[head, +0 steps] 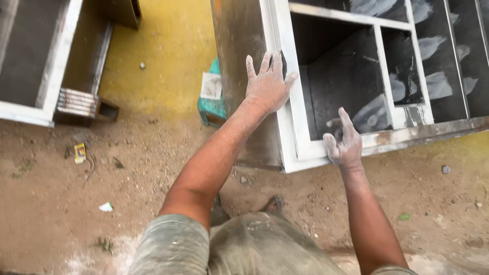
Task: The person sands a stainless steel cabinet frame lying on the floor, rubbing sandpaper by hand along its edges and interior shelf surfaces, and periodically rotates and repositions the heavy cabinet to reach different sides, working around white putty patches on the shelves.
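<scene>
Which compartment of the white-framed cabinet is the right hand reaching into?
The right hand reaches into the large compartment at the cabinet's corner; the others, further right, are narrower and untouched. The left hand presses the corner post.

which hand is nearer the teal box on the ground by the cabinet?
Left. The left hand lies flat on the white cabinet frame, just right of the teal box. The right hand is farther right, on the frame's lower edge.

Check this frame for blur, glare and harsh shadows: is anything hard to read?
Head view: even, soft daylight, no hard shadows or glare. The dust-whitened left hand on the white-framed dark cabinet is fairly sharp; the right hand at the frame's lower edge is slightly soft. Pale smears on the cabinet's dark inner panels could be reflections or dust. The wide lens tilts straight edges.
</scene>
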